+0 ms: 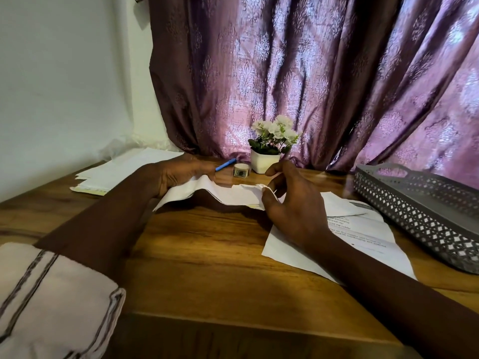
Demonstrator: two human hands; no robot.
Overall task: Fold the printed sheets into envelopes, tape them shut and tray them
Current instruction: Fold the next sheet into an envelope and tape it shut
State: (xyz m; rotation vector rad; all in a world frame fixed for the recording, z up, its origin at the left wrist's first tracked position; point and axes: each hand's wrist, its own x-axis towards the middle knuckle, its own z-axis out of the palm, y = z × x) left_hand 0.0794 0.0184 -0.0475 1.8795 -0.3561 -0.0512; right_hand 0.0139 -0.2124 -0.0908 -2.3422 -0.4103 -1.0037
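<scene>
Both hands are up on one piece: a white, partly folded paper sheet, held low over the brown wood-grain worktop in the middle of the view. The left hand grips the sheet's left end, fingers curled round the edge. The right hand pinches the right end, thumb on the near side and fingertips behind, and the paper crumples a little at that pinch. The sheet buckles between them, a ridge near the left hand and a dip in the middle.

Under the right wrist a flat white printed sheet lies on the worktop, lines of text showing, with another folded white piece on its far end. Just to its right sits the grey perforated plastic tray, angled along the worktop's right side.

Behind the hands, near the curtain, a small roll of tape stands on the worktop, a blue pen lying just left of it and a white pot of white flowers just right. Far left, a loose stack of white papers rests by the pale wall. A purple patterned curtain hangs across the back. A pale striped sleeve fills the bottom left corner.
</scene>
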